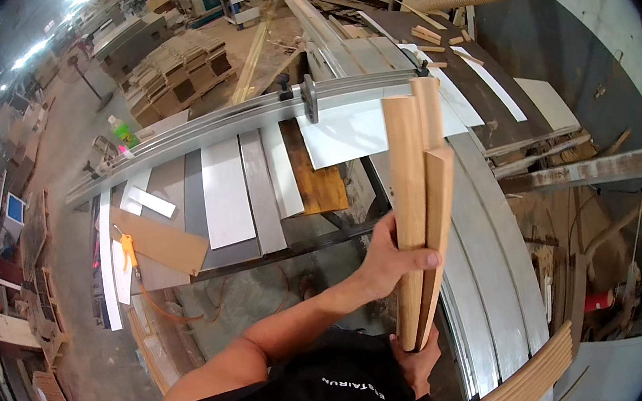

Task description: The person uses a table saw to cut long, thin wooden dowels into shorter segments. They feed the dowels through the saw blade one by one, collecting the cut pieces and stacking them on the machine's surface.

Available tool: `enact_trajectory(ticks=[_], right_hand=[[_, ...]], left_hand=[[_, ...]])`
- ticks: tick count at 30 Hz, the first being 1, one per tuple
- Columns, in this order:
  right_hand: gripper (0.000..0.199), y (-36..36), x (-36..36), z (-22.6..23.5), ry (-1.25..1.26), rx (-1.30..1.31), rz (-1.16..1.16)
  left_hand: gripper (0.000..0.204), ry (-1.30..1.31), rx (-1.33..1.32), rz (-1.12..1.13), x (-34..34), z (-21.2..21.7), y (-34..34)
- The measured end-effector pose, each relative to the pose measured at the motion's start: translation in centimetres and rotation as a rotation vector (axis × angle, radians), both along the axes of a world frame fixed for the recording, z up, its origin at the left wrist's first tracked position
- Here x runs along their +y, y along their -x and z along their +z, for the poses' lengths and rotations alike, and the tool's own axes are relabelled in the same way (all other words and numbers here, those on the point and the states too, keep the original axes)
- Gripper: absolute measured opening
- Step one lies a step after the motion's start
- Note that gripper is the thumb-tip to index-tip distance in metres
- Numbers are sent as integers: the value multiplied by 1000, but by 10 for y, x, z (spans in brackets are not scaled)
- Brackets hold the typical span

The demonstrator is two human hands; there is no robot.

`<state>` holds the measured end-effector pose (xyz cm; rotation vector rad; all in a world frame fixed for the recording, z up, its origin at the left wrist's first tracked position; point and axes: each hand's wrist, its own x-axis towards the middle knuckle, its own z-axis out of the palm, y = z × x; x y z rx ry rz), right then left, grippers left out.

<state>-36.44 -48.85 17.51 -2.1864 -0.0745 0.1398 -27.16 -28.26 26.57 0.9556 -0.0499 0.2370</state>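
Observation:
A small bundle of light-brown wooden strips (408, 182) stands nearly upright in front of me, over the near edge of the saw table. My left hand (392, 257) is wrapped round the bundle at mid-height, thumb across its front. Lower down, my right hand (418, 358) grips the bottom end of the same strips; part of its fingers is hidden behind the wood. At least three strips show, their top ends uneven. Below and to the right, a stack of similar wooden strips (523, 376) lies on the metal table (482, 261).
A long metal fence (239, 121) crosses ahead, with white, grey and brown boards (227, 192) laid below it. An orange air blow gun (129, 252) hangs at left on its hose. Offcuts (429, 35) lie on the dark far-right surface. A green bottle (121, 130) stands beyond the fence.

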Motion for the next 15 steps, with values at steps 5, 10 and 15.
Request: enact_trajectory(ticks=[5,10,15], right_hand=[[70,6,-11,12,17,66,32],[71,-14,-19,15,-325,205,229],[68,-38,-15,6,-295,283,358]], left_hand=[[58,187,-15,-183,-18,-9,5],[60,225,6,-263,-26,-25,-6],[77,257,-115,-423,-19,-40,-20]])
